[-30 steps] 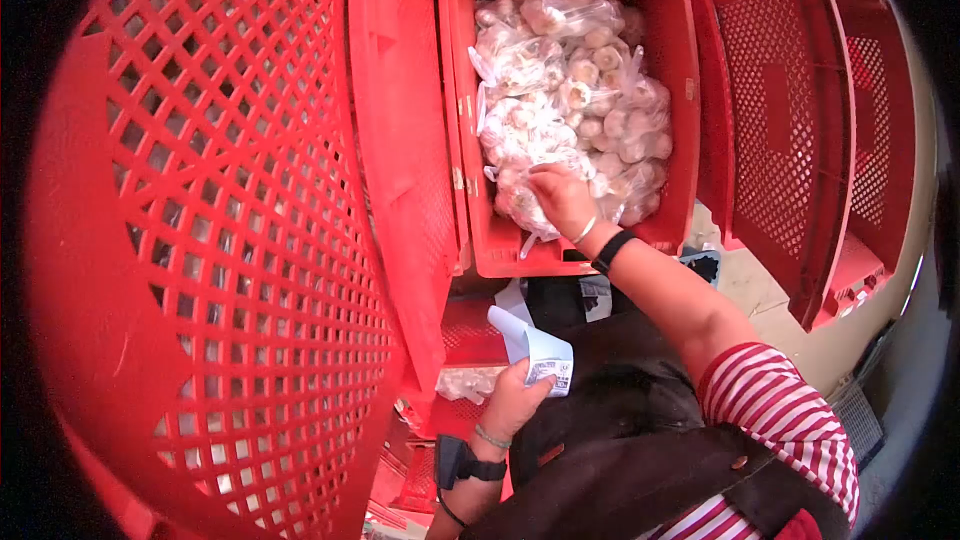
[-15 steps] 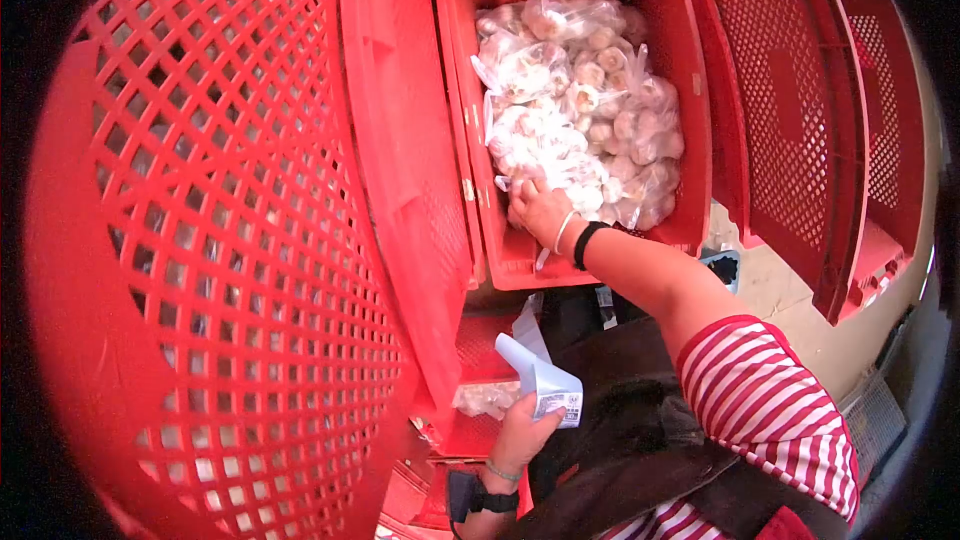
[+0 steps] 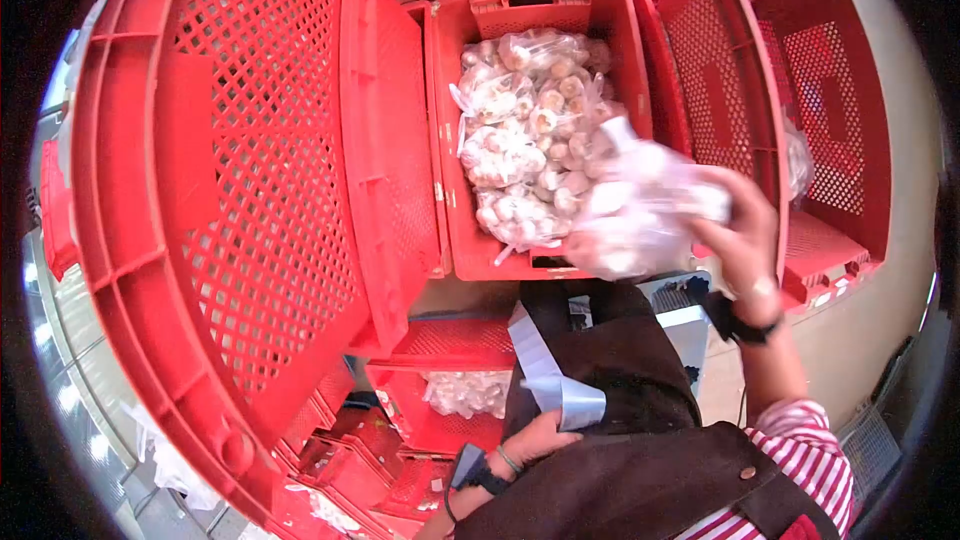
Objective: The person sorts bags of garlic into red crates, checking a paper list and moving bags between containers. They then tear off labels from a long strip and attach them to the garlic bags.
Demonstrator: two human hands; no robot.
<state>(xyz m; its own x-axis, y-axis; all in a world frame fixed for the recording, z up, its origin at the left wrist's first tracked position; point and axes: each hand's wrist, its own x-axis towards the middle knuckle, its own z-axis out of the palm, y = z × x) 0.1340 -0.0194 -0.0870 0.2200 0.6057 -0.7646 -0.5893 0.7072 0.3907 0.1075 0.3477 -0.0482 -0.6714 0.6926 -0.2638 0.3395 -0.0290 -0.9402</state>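
Observation:
My right hand (image 3: 742,230) grips a clear plastic bag of garlic (image 3: 640,210), raised over the near right corner of a red crate (image 3: 463,258). The bag is blurred by motion. Inside that crate lie several more bags of garlic (image 3: 510,155). Lower down, my left hand (image 3: 540,438) is closed on a pale blue strip of labels (image 3: 570,400), which hangs in a loose curl over the brown apron (image 3: 600,350). Its fingertips are partly hidden behind the strip.
A tall red lattice crate (image 3: 270,170) stands at the left. Further tilted red crates (image 3: 825,110) are at the right. Below left, another red crate (image 3: 440,440) holds bagged garlic (image 3: 468,392). A light blue container with dark contents (image 3: 685,340) stands near my body.
My right hand has lifted a bag of garlic out of the crate and moved right with it. My left hand still holds the label strip. The view has shifted, showing more surrounding crates.

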